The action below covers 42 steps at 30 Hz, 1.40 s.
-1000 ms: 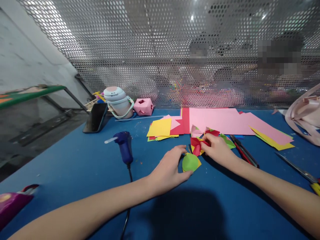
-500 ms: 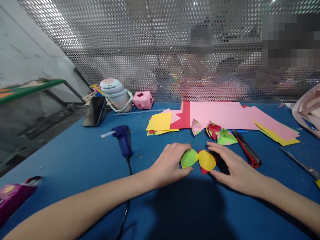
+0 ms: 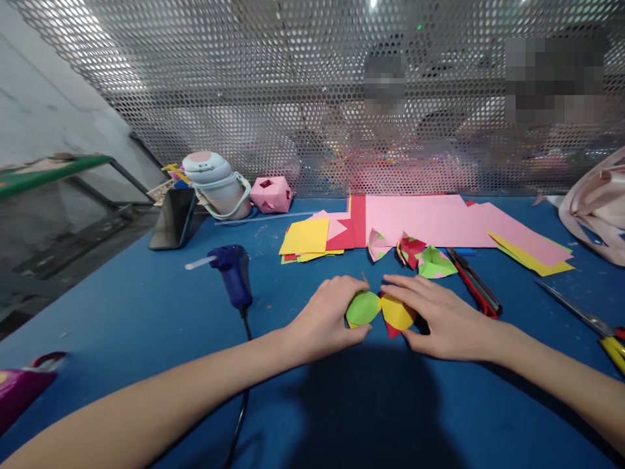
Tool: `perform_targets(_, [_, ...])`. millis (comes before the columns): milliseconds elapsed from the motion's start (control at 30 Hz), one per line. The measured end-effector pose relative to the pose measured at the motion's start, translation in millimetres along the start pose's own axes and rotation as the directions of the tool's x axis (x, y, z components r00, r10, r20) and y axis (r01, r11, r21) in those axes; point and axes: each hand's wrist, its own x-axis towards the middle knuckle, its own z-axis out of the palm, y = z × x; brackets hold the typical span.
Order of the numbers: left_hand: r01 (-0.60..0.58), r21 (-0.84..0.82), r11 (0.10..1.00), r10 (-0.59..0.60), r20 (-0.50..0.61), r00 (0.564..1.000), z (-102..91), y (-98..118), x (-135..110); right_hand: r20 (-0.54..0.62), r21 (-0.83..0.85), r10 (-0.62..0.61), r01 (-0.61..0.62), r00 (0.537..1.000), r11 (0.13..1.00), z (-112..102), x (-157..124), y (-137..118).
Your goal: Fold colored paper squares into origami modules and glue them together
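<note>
My left hand (image 3: 332,312) curls round a green folded paper piece (image 3: 363,309) with a yellow corner below, its thumb along the near side. From the right, my right hand (image 3: 434,316) holds a yellow and red folded paper piece (image 3: 398,314) between its fingers and thumb. The two pieces meet at a point in the middle, low over the blue table. Just beyond my hands lie a pink folded piece (image 3: 378,246), a red one (image 3: 411,249) and a green one (image 3: 436,263).
On the blue table (image 3: 146,312), a blue glue gun (image 3: 234,277) trails its cord on the left. A phone (image 3: 172,218), cup (image 3: 217,185) and pink paper ball (image 3: 272,195) stand behind. Paper sheets (image 3: 415,221) lie before the mesh. A cutter knife (image 3: 473,283) and scissors (image 3: 581,312) lie right.
My right hand has come further over the yellow and red piece, its fingers now lying across the top. My left hand keeps its hold on the green piece. The view has shifted slightly.
</note>
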Motion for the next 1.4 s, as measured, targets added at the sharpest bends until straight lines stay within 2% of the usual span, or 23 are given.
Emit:
perform_targets(67, [-0.002,-0.014,1.0,0.002,-0.003,1.0,-0.5,-0.1,-0.1,0.105,-0.017,-0.023,0.025,0.994,1.0,-7.7,2.8,1.6])
perform_targets(133, [-0.004,-0.032,0.999,0.003,-0.012,1.0,-0.9,-0.2,-0.3,0.14,-0.006,-0.039,0.04,0.989,0.999,-13.5,4.3,1.9])
perform_targets(267, [-0.006,-0.088,0.996,0.001,-0.062,0.998,-1.4,0.0,-1.1,0.082,0.035,-0.055,0.052,0.995,0.998,-13.3,2.7,0.6])
perform_targets(433, [0.02,-0.149,0.989,-0.04,-0.13,0.991,-4.1,2.0,-1.1,-0.067,0.045,0.038,-0.035,0.997,0.998,-1.5,-0.1,1.5])
perform_targets(500, [0.02,-0.163,0.986,-0.044,-0.146,0.988,-4.4,2.1,-0.8,-0.069,0.065,0.072,-0.068,0.995,0.996,0.1,0.0,1.2])
perform_targets(667, [0.031,-0.203,0.979,-0.064,-0.16,0.985,-2.2,0.0,-0.3,0.037,0.041,0.121,-0.122,0.992,0.992,-1.2,-0.1,-4.6])
perform_targets(767, [0.041,-0.219,0.975,-0.072,-0.137,0.988,-1.9,0.0,-0.4,-0.02,0.078,0.131,-0.129,0.991,0.989,2.2,-2.9,-6.2])
perform_targets(867, [0.058,-0.228,0.972,-0.083,-0.105,0.991,-2.5,0.8,-0.6,-0.119,0.184,0.122,-0.099,0.985,0.978,6.9,-6.2,-4.4])
perform_targets(967, [0.101,-0.235,0.967,-0.126,-0.095,0.987,-3.1,1.2,-1.0,-0.234,0.262,0.142,-0.079,0.962,0.962,9.2,-7.3,-2.6])
perform_targets(1100, [0.173,-0.265,0.948,-0.203,-0.091,0.975,-4.0,2.2,-1.5,-0.361,0.368,0.255,-0.115,0.897,0.923,10.2,-4.4,-4.8])
perform_targets(1267, [0.181,-0.27,0.945,-0.225,-0.139,0.964,-4.1,5.1,-3.0,-0.355,0.537,0.421,-0.187,0.835,0.823,16.1,0.2,-6.4])
perform_targets(1400, [0.12,-0.227,0.966,-0.165,-0.189,0.968,-2.2,5.2,-5.6,-0.315,0.62,0.488,-0.213,0.814,0.755,20.7,1.3,-3.8])
